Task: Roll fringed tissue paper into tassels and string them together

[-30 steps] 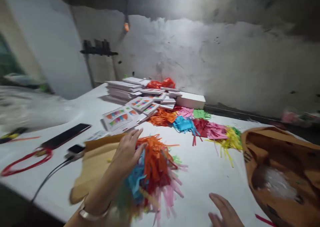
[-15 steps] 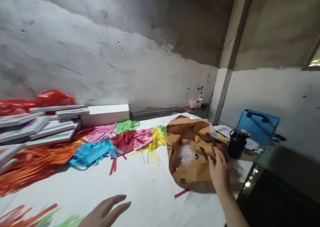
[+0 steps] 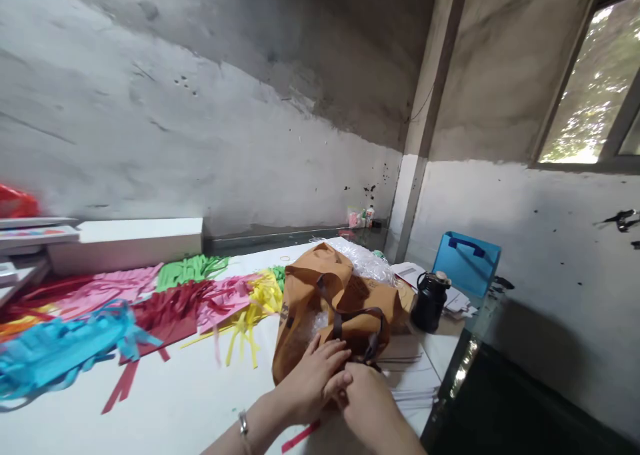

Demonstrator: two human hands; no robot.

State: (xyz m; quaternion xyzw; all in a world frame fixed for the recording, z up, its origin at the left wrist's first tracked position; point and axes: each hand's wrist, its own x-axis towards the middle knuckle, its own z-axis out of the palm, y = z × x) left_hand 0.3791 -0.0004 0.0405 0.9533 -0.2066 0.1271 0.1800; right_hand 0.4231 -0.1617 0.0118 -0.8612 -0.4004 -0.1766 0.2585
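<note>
A brown bag (image 3: 313, 278) with dark strap handles stands slumped on the white table, its mouth facing me and clear plastic material showing inside. My left hand (image 3: 317, 378), with a bracelet at the wrist, is closed over the bag's near rim, its fingers reaching onto the brown fabric. Right beside it, my right hand (image 3: 367, 395) is curled on the same near side, below the straps; its fingertips are mostly hidden. The left thumb touches the right hand. A red strip (image 3: 300, 436) lies on the table beneath the left forearm.
Fringed paper bundles in blue (image 3: 75, 345), dark red (image 3: 175, 308), pink (image 3: 225, 298), yellow (image 3: 260, 298) and green (image 3: 193, 270) lie left. A white box (image 3: 127, 241) stands behind them. Clear plastic (image 3: 365, 258), a black jug (image 3: 430, 301) and a blue bag (image 3: 465, 261) are right.
My left hand has come from the lower left to the bag beside my right hand. The right hand has closed at the bag's near side, and the bag's opening has narrowed. The view has turned right.
</note>
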